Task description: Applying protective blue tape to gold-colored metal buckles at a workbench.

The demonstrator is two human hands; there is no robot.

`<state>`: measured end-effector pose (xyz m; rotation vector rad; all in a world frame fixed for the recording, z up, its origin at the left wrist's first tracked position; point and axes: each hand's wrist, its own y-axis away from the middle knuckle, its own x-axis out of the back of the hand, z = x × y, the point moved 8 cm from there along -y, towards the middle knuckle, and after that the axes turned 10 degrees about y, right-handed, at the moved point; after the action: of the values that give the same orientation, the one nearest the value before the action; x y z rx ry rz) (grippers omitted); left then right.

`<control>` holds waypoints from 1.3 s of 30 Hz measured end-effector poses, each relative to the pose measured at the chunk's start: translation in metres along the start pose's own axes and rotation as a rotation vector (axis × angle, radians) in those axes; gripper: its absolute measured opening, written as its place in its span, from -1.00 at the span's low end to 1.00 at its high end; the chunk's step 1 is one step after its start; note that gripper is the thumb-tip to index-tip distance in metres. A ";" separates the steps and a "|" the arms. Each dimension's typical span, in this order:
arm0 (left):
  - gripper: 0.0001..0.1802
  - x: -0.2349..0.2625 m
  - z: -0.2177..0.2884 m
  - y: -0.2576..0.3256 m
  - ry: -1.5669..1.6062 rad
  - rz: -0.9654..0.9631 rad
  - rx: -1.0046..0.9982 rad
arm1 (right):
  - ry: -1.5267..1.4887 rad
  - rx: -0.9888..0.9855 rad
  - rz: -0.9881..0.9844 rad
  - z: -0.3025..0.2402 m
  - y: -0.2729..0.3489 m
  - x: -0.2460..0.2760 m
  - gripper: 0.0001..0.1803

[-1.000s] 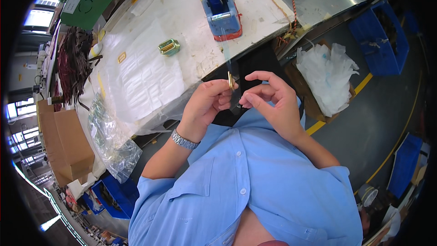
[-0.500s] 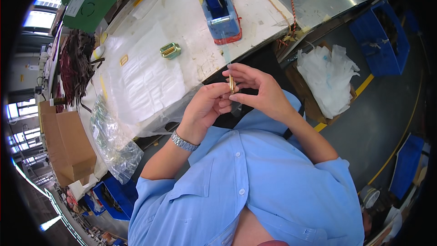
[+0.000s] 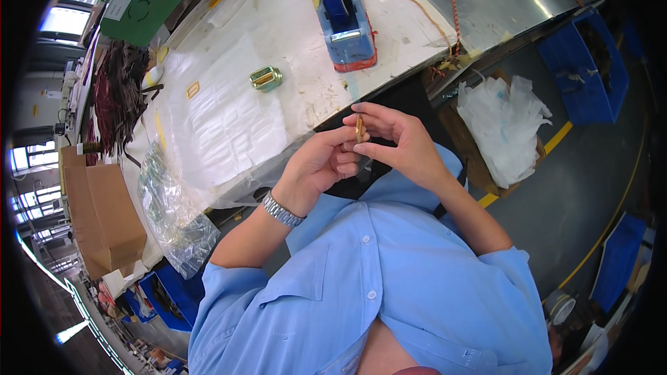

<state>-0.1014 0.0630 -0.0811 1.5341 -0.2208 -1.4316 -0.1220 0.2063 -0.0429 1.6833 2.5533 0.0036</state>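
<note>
A small, narrow gold-coloured metal piece (image 3: 359,128) is held upright in front of the chest, just off the front edge of a white worktop (image 3: 295,28). It is pinched between the thumb and fingers of the left hand (image 3: 316,167), which is curled, with a silver metal link watch (image 3: 281,212) worn at the wrist. The piece is bracketed by the right hand (image 3: 408,140), its fingers bent above and its thumb below; whether it is gripped there too cannot be told.

Beyond the fingertips, a blue tape dispenser with a red base (image 3: 351,38) is set near the front edge. Farther left, a bundle of gold-and-green oblong frames (image 3: 265,78) and a single flat gold oblong frame (image 3: 193,89) are laid well apart, beside and on a thin white sheet (image 3: 229,128). The sheet's near side is bordered by the worktop edge, where a clear, crinkled plastic bag (image 3: 174,212) is draped at the left.

On the right, a brown cardboard carton filled with white plastic film (image 3: 507,128) is placed well clear of the elbow. Past it, grey floor (image 3: 549,198) is crossed by yellow lines.
</note>
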 end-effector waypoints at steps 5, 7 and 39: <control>-0.84 -0.002 -0.002 -0.001 0.029 0.068 -0.005 | -0.134 0.030 0.025 -0.001 -0.002 -0.001 -0.26; -0.85 -0.002 0.000 -0.002 0.034 0.071 -0.004 | -0.131 0.031 0.025 -0.001 -0.003 -0.002 -0.26; -0.77 -0.065 0.064 0.035 -0.935 0.023 -0.744 | -0.303 -0.074 0.209 -0.007 0.001 -0.009 -0.55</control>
<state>-0.1573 0.0582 -0.0007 0.2078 -0.2144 -1.8415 -0.1181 0.1987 -0.0357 1.7613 2.1286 -0.1315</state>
